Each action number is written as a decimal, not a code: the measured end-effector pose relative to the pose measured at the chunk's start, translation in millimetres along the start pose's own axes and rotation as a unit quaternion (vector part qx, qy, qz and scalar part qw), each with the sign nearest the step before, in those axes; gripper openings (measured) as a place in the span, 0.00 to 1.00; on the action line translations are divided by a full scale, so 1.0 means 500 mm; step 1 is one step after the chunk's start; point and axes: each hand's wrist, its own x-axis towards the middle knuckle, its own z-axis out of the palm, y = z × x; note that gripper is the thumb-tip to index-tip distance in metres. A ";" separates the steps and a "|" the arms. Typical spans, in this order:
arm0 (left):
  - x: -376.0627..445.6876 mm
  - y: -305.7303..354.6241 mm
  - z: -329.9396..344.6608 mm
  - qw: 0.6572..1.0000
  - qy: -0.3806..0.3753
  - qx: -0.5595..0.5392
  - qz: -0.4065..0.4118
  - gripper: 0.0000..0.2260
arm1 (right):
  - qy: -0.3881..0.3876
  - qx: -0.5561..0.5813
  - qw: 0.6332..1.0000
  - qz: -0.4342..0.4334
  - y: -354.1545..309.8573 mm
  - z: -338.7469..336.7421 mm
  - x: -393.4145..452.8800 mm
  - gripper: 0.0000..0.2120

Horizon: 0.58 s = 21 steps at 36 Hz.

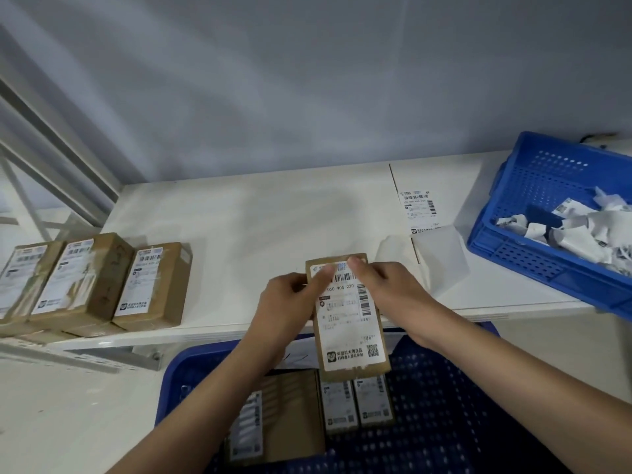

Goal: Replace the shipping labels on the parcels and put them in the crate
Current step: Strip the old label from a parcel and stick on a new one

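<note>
Gripping a labelled parcel (347, 319) with left hand (287, 302) and right hand (386, 289), above blue crate (444, 405) (parcels inside).

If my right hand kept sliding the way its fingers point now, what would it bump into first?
The right hand points left across the top of the held parcel, so it would most likely meet the left hand's thumb, which lies on the same label. Depth is hard to judge here.

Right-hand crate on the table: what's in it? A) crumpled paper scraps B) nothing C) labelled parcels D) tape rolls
A: the crate on the table holds crumpled white scraps; the labelled parcels lie in the lower crate.
</note>
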 end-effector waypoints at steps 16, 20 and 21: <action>-0.017 -0.007 0.019 0.993 -0.122 0.004 -0.001 0.17 | 0.092 0.087 0.991 0.034 -0.004 -0.028 0.021 0.24; -0.025 -0.005 0.023 0.990 -0.139 0.002 -0.002 0.17 | 0.126 0.143 0.981 0.034 -0.006 -0.053 0.033 0.22; -0.023 -0.005 0.019 0.991 -0.131 -0.003 -0.001 0.17 | 0.113 0.149 0.982 0.034 -0.005 -0.054 0.032 0.22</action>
